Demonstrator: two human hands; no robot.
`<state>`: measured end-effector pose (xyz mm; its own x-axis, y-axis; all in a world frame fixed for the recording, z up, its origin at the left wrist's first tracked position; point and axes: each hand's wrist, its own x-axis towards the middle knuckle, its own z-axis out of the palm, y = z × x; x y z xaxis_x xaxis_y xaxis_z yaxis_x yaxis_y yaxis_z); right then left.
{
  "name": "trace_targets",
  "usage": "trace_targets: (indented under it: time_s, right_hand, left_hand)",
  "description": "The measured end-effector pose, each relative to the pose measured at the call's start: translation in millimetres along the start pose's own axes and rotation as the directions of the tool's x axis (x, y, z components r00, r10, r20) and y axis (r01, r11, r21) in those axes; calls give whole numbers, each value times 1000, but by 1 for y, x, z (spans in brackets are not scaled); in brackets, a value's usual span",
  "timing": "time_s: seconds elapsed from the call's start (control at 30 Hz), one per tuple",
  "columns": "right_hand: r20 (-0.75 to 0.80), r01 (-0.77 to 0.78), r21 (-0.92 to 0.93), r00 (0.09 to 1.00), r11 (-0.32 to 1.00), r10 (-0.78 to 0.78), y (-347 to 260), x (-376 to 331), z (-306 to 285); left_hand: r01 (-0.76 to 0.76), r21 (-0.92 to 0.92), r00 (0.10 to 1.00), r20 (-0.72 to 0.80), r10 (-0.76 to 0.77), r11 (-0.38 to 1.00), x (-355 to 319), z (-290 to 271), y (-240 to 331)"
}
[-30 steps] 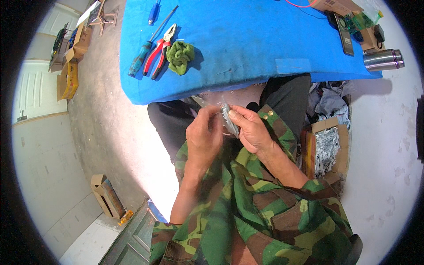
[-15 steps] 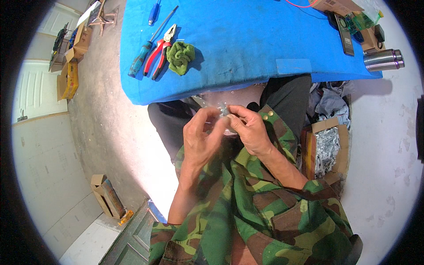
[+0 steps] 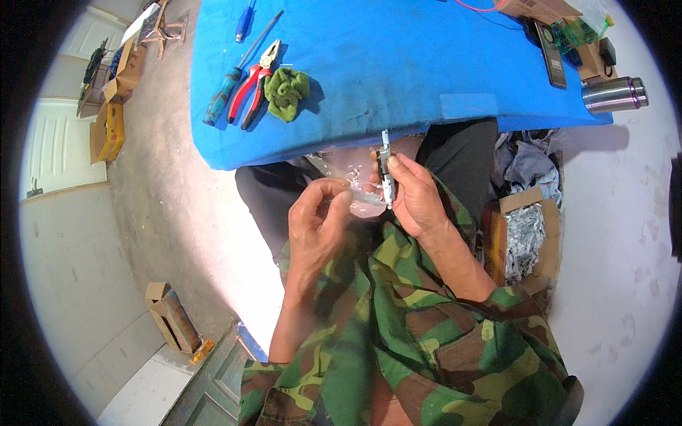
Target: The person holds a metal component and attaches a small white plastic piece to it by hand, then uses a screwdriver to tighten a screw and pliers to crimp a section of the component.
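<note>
In front of the blue-topped table, above my lap, my right hand (image 3: 418, 195) grips a slim, pale grey metal-looking part (image 3: 386, 167) with a dark section along its side. The part stands nearly upright in the view, its top end by the table edge. To its left my left hand (image 3: 317, 216) is closed in a pinch on a translucent plastic-like strip (image 3: 365, 197), which reaches toward the part's lower end. I cannot tell whether the two touch. Small white bits (image 3: 353, 172) lie beneath, between my knees.
On the table (image 3: 398, 57) lie red-handled pliers (image 3: 250, 89), a blue-handled screwdriver (image 3: 224, 96), another screwdriver (image 3: 245, 23) and a crumpled green cloth (image 3: 287, 94). A steel flask (image 3: 615, 94) and a phone (image 3: 550, 57) are at right. An open carton (image 3: 526, 241) of silvery pieces stands below.
My hands have moved apart. The slim grey part now shows upright in my right hand, and the translucent strip shows in my left.
</note>
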<state>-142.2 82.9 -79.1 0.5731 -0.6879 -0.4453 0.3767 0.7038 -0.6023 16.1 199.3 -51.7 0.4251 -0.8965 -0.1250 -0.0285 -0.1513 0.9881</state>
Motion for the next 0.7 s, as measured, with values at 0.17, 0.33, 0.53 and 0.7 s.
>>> trace_targets:
  time_s: [0.17, 0.33, 0.53, 0.7]
  right_hand:
    - [14, -51, 163, 999, 985, 49, -9, 2, -2]
    - [97, -113, 272, 991, 956, 90, -9, 1, -7]
    - [141, -140, 271, 984, 952, 105, -8, 1, -8]
    - [179, -152, 189, 977, 970, 118, -6, -6, -6]
  left_hand:
    - [42, -140, 999, 8, -41, 989, -2, -4, 0]
    - [82, -236, 995, -37, -93, 968, -3, -9, 1]
    - [86, -246, 992, -64, -105, 965, 1, -14, 4]
    - [125, -313, 980, -108, -166, 942, 0, -14, 10]
